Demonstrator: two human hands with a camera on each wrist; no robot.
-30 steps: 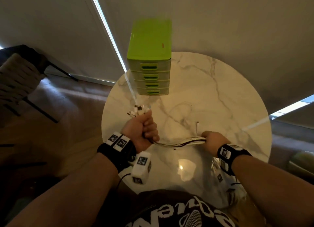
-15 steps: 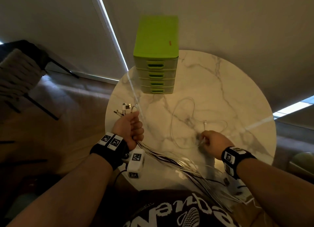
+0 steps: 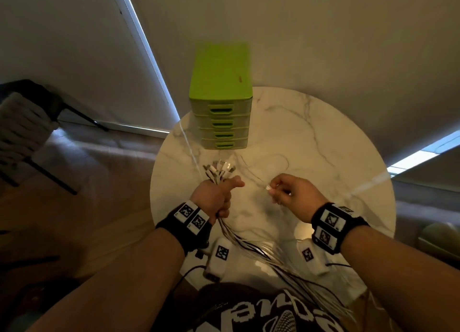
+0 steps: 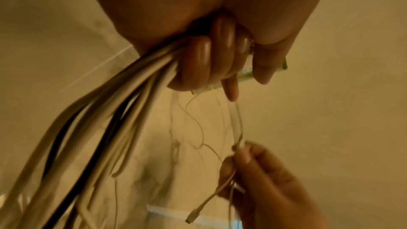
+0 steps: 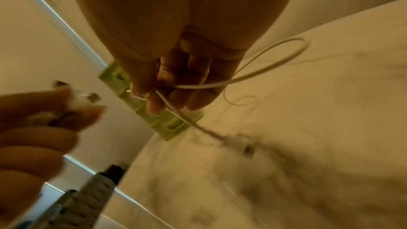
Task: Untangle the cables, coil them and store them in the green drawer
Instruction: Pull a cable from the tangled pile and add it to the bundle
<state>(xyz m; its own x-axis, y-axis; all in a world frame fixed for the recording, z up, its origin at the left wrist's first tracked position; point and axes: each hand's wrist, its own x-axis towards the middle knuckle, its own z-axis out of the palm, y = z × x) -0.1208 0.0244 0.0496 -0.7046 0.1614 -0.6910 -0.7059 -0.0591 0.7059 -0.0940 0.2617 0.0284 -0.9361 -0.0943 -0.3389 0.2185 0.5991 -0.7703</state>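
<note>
My left hand (image 3: 217, 197) grips a thick bundle of white and black cables (image 3: 251, 247) in its fist, their plug ends (image 3: 220, 168) fanning out above the thumb. The bundle's long tails (image 4: 99, 128) hang down toward my lap. My right hand (image 3: 286, 191) pinches one thin white cable (image 5: 259, 74) near its connector (image 5: 236, 143), held just right of the left fist above the table. The green drawer unit (image 3: 221, 93) stands at the table's far side with all drawers closed.
A round white marble table (image 3: 323, 142) lies under both hands. Thin cable loops (image 3: 263, 167) lie on it between the hands and the drawer unit. A dark chair (image 3: 27, 122) stands at the left on the floor.
My right hand lifted off the table, holding a single white cable by its end, and came nearer the left fist. The left hand shifted right and up with its bundle.
</note>
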